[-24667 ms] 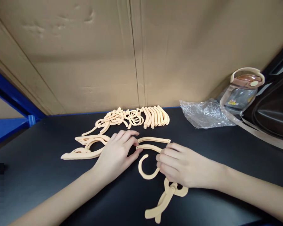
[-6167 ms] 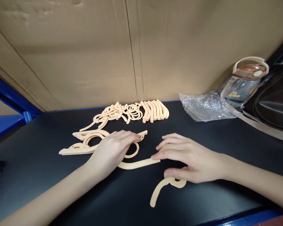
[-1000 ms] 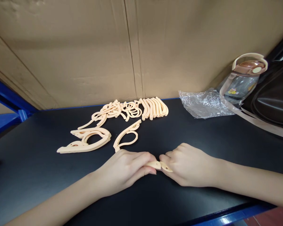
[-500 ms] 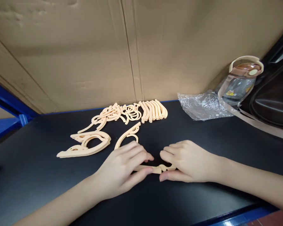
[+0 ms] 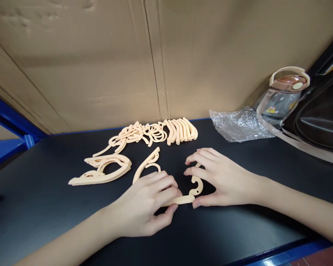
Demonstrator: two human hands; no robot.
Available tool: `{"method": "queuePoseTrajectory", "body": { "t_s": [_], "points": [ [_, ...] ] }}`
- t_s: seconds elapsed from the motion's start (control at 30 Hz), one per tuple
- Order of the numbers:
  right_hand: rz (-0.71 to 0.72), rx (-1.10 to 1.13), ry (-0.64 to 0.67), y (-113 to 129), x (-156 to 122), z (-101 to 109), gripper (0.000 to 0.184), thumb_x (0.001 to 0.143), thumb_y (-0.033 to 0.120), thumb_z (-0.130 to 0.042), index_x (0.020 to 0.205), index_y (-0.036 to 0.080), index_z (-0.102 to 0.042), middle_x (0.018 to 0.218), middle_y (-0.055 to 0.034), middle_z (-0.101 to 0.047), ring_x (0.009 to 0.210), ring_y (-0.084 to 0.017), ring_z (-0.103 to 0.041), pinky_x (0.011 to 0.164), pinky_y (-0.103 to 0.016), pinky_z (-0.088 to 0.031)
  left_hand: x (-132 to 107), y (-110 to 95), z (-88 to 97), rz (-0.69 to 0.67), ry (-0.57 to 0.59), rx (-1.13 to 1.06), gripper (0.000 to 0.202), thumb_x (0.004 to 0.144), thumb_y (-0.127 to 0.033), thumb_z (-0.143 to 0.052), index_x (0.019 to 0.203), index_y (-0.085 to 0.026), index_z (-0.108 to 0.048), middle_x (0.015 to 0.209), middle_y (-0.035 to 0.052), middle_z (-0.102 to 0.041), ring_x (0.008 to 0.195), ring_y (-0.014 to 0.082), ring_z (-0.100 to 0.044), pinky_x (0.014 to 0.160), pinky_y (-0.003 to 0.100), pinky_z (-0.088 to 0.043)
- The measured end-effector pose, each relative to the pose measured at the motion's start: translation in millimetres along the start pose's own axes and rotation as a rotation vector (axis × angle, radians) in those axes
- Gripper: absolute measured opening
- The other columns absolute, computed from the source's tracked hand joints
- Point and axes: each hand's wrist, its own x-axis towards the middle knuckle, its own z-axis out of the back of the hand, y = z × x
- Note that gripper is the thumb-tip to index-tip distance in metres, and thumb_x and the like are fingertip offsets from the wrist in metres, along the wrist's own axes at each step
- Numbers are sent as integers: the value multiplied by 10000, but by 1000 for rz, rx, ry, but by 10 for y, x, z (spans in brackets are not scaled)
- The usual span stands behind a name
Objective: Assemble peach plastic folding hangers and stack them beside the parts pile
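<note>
My left hand point(image 5: 150, 201) pinches a beige plastic arm piece point(image 5: 181, 200) flat on the black table point(image 5: 58, 221). My right hand point(image 5: 220, 177) curls round a beige curved piece point(image 5: 196, 184) that meets the arm at a joint, thumb beneath and fingers on top. Just beyond my left hand lies a folded beige hanger part point(image 5: 147, 166). A stack of folded hangers point(image 5: 104, 170) lies to the left.
Several loose beige parts point(image 5: 155, 133) lie in a row by the cardboard wall point(image 5: 155, 62). A crumpled clear plastic bag point(image 5: 240, 123), a water bottle point(image 5: 284, 96) with a strap and a dark bag point(image 5: 319, 125) stand at the right. A blue frame point(image 5: 8, 142) is on the left.
The curved piece under my right hand has swung up and away from the arm piece, from lying in line to standing bent. My right fingers have spread over it.
</note>
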Motion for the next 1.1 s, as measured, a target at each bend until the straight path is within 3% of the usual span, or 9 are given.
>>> {"method": "queuePoseTrajectory", "body": {
  "t_s": [0.17, 0.3, 0.4, 0.53, 0.67, 0.8, 1.0, 1.1],
  "points": [
    [-108, -31, 41, -23, -21, -6, 646, 750, 680, -593, 1115, 149, -624, 945, -70, -570, 866, -223, -504, 809, -382, -393, -11, 21, 0, -10, 9, 69, 197, 926, -163, -468, 1066, -174, -605, 933, 48, -625, 792, 167, -517, 716, 285, -422],
    [-95, 82, 85, -34, -20, 9, 626, 706, 698, -626, 1083, 198, -644, 1002, -52, -571, 914, -213, -516, 846, -369, -390, -9, 34, -14, -12, -25, 21, 186, 937, -184, -489, 1082, -201, -605, 958, 32, -640, 839, 157, -546, 756, 272, -434],
    [-48, 180, 123, -21, -17, 33, 529, 724, 618, -671, 1086, 233, -644, 1081, -38, -561, 973, -204, -510, 877, -352, -383, -3, 44, -6, 68, -106, -40, 193, 930, -163, -490, 1079, -216, -601, 1003, 32, -641, 918, 163, -554, 823, 289, -432],
    [18, 285, 170, 29, -18, 47, 417, 782, 494, -680, 1103, 233, -630, 1164, -36, -548, 1022, -179, -501, 904, -313, -379, -2, 93, 25, 276, -308, -42, 259, 940, -104, -387, 1049, -219, -591, 1024, 33, -624, 970, 173, -535, 839, 317, -427],
    [41, 345, 189, 91, -8, 49, 255, 789, 226, -656, 1041, 201, -625, 1125, -27, -585, 999, -156, -510, 922, -286, -375, 2, 167, 33, 447, -413, -108, 317, 927, -78, -330, 1047, -229, -582, 1063, 23, -598, 1027, 171, -522, 891, 332, -425],
    [46, 344, 159, 107, -10, 54, 386, 756, 51, -555, 1123, 170, -577, 1034, -34, -612, 974, -151, -508, 935, -280, -381, -3, 199, 23, 489, -413, -149, 409, 818, 9, -330, 1043, -233, -570, 1077, 9, -582, 1084, 166, -507, 966, 346, -400],
    [15, 134, 90, -40, -32, 9, 462, 786, -40, -435, 1170, 183, -563, 1058, -60, -606, 1057, -199, -485, 961, -357, -371, -24, 205, 6, 460, -381, -144, 537, 692, 71, -287, 1049, -224, -557, 1091, 11, -576, 1098, 160, -510, 996, 345, -402],
    [-42, 62, 37, -133, -28, -10, 389, 862, -4, -417, 1163, 194, -565, 1072, -54, -609, 1019, -198, -504, 921, -359, -391, -21, 189, 7, 432, -318, -147, 541, 676, 57, -326, 1082, -226, -546, 1121, 15, -567, 1119, 173, -503, 1000, 354, -408]
  ]
}}
